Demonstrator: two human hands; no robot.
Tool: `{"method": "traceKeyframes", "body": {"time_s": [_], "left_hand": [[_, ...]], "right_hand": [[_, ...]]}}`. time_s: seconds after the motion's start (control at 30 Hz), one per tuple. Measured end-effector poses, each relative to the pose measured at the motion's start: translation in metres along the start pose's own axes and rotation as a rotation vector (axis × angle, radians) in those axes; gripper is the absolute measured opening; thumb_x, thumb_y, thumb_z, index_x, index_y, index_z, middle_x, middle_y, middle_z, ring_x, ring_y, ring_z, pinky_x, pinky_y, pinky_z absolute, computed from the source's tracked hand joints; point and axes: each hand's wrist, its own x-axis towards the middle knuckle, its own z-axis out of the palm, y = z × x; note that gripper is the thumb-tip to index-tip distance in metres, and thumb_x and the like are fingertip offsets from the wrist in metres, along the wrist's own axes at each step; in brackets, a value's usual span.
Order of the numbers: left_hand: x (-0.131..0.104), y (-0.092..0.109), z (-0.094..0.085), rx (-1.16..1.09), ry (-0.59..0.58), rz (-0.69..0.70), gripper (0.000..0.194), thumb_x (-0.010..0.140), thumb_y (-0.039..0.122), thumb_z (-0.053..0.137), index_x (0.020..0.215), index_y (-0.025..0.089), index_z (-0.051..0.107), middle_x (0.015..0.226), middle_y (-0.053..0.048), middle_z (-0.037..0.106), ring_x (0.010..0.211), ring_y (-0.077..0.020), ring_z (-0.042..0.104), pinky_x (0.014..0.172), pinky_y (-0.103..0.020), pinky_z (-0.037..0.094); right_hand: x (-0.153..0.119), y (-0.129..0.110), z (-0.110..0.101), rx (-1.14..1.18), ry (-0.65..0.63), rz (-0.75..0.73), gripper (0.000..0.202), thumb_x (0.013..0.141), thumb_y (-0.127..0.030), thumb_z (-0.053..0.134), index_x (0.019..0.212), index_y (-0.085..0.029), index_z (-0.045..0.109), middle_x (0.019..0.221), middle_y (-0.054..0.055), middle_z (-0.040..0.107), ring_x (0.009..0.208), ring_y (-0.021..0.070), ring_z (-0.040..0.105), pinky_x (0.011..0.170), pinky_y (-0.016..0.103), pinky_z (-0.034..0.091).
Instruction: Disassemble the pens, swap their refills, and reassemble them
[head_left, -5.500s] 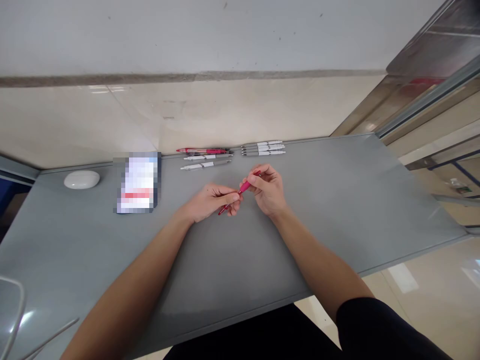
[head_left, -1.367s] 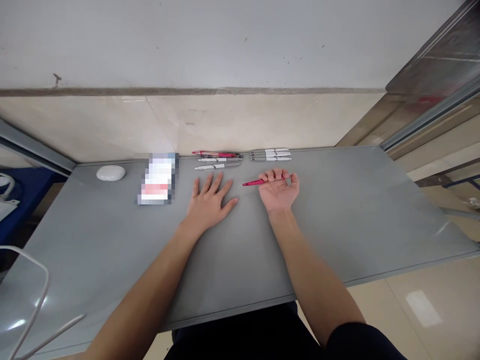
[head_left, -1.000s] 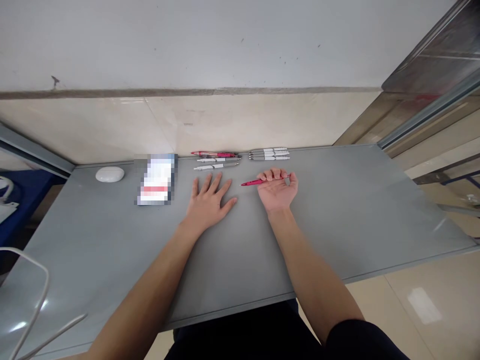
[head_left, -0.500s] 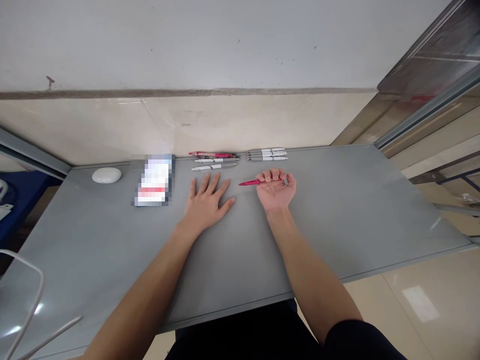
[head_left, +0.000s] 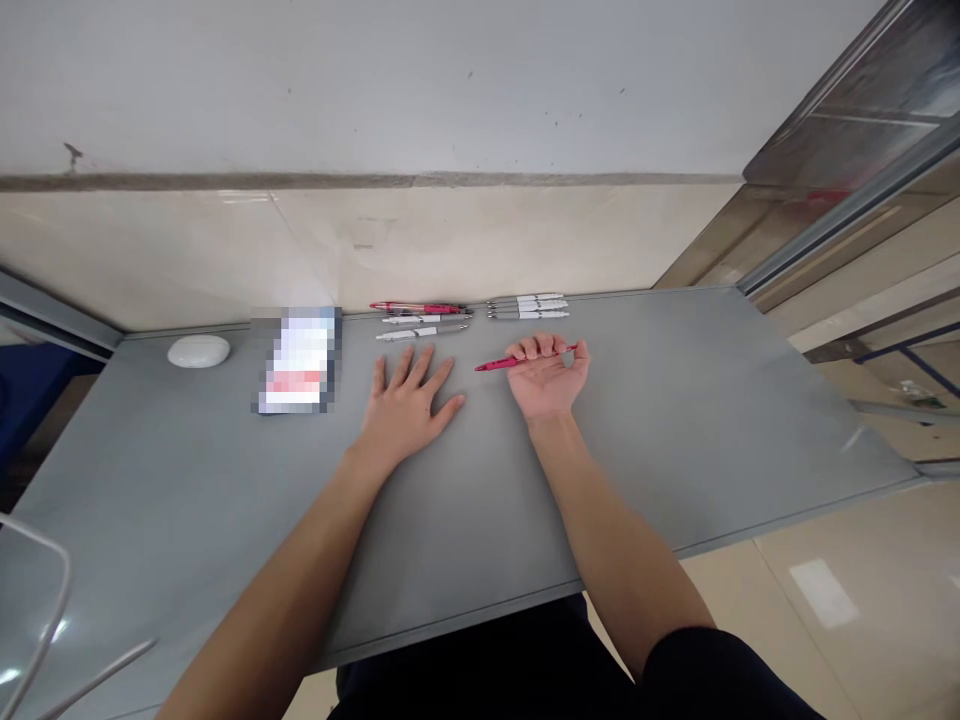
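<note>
My left hand (head_left: 405, 412) lies palm down on the grey table (head_left: 465, 520), its fingers spread and holding nothing. Palm up, my right hand (head_left: 549, 378) has its fingers curled round a pink-red pen (head_left: 491, 365), whose tip points left. Beyond my left hand lie two white and grey pens (head_left: 421, 332) and, behind them, red pens (head_left: 416, 308) near the wall. A group of white and grey pens (head_left: 529, 306) lies side by side beyond my right hand.
To the left are a phone with a blurred screen (head_left: 298, 362) and a white rounded object (head_left: 198, 351). A white cable (head_left: 64, 590) hangs at the lower left. The wall (head_left: 487, 235) rises behind the table's back edge.
The view has shifted slightly, so things sit a little further left. In my right hand the pink-red pen has tilted a little and its far end shows more by the thumb.
</note>
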Motion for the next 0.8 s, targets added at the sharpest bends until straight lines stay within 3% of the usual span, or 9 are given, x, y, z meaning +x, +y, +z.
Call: {"method": "traceKeyframes", "body": {"time_s": [0.4, 0.57, 0.8], "left_hand": [[0.0000, 0.0003, 0.0008, -0.006, 0.002, 0.000, 0.060, 0.094, 0.057, 0.031, 0.146, 0.028, 0.039, 0.156, -0.005, 0.029, 0.144, -0.0324, 0.023, 0.115, -0.059, 0.012], [-0.0008, 0.0008, 0.0004, -0.009, 0.007, -0.007, 0.059, 0.094, 0.057, 0.032, 0.146, 0.029, 0.039, 0.156, -0.004, 0.030, 0.144, -0.0317, 0.023, 0.116, -0.058, 0.010], [-0.0005, 0.0000, 0.0006, -0.011, -0.003, -0.002, 0.060, 0.094, 0.058, 0.031, 0.146, 0.028, 0.038, 0.156, -0.005, 0.029, 0.144, -0.0321, 0.023, 0.116, -0.059, 0.010]], "right_hand": [[0.0008, 0.0005, 0.0024, -0.113, 0.057, -0.043, 0.031, 0.086, -0.042, 0.037, 0.063, -0.023, 0.032, 0.060, -0.005, 0.035, 0.051, 0.0115, 0.038, 0.053, 0.030, 0.040], [0.0018, 0.0013, 0.0018, -0.073, 0.014, -0.032, 0.027, 0.085, -0.035, 0.036, 0.062, -0.022, 0.031, 0.060, -0.005, 0.034, 0.051, 0.0112, 0.038, 0.053, 0.030, 0.040], [0.0020, 0.0007, -0.0014, -0.010, -0.009, -0.018, 0.028, 0.087, -0.039, 0.039, 0.064, -0.023, 0.035, 0.061, -0.005, 0.039, 0.052, 0.0114, 0.040, 0.054, 0.030, 0.042]]}}
